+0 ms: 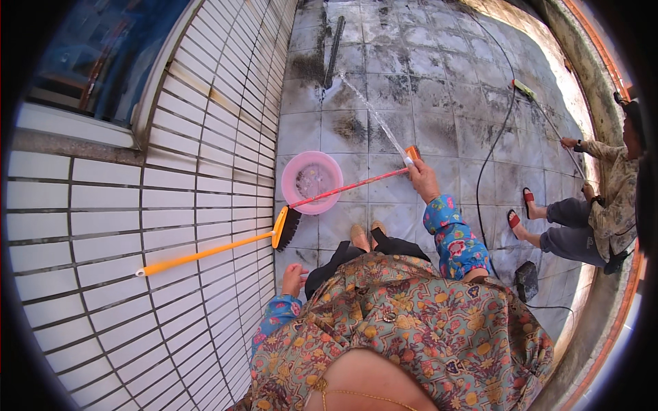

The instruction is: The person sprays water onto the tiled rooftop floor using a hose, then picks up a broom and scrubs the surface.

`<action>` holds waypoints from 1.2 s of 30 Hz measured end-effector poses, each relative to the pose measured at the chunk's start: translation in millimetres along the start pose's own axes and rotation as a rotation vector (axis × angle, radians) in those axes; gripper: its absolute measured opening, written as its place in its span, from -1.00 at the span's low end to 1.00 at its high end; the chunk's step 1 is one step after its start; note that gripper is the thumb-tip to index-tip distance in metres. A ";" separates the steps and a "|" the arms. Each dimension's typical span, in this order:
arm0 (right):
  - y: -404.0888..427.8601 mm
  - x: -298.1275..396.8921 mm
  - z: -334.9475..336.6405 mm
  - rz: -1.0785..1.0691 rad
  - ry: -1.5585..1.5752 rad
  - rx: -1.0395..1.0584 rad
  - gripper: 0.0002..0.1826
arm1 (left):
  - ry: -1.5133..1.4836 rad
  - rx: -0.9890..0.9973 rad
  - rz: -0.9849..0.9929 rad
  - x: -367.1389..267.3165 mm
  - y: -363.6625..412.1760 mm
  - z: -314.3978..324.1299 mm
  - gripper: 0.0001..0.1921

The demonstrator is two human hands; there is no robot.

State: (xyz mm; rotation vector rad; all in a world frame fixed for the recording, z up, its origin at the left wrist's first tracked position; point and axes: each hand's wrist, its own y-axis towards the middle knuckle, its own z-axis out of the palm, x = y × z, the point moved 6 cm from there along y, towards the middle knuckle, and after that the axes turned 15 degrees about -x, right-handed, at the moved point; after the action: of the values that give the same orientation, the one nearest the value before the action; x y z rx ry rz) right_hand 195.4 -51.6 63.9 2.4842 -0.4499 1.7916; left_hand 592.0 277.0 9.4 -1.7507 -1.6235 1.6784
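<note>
My right hand (425, 181) is closed around a small white spout (408, 161), mostly hidden by the fingers. A stream of water (378, 118) shoots from it onto the stained floor tiles near a dark strip (335, 51). Just past those fingers shows an orange brush head (413, 152), apparently at the end of a red pole (354, 183). That pole crosses over a pink plastic basin (312, 156) holding some water and bits of debris. By my left side, my left hand (294, 280) hangs with loosely bent fingers and nothing visible in it.
A yellow-handled broom (205, 253) with black bristles leans against the white tiled wall (169, 205). At right, another person (611, 180) holds a long-handled brush (524, 90). A dark hose or cable (483, 169) runs along the floor past a dark block (526, 281).
</note>
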 end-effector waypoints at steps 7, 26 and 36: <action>-17.7 -1.6 6.4 -0.035 -0.079 0.075 -0.79 | -0.028 -0.013 -0.020 -9.0 -3.5 0.8 -0.70; -22.3 19.6 58.4 0.008 0.019 0.016 -0.80 | 0.036 0.001 0.066 -7.7 27.5 -20.2 -0.77; -29.8 64.6 104.0 -0.002 0.005 -0.102 -0.78 | 0.057 0.059 -0.038 -88.3 79.9 -75.9 -0.75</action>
State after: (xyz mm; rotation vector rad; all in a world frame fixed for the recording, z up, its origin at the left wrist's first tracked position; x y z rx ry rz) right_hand 317.6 -57.8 94.0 2.4107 -0.5244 1.7284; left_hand 718.9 216.4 22.1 -1.7130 -1.5573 1.6270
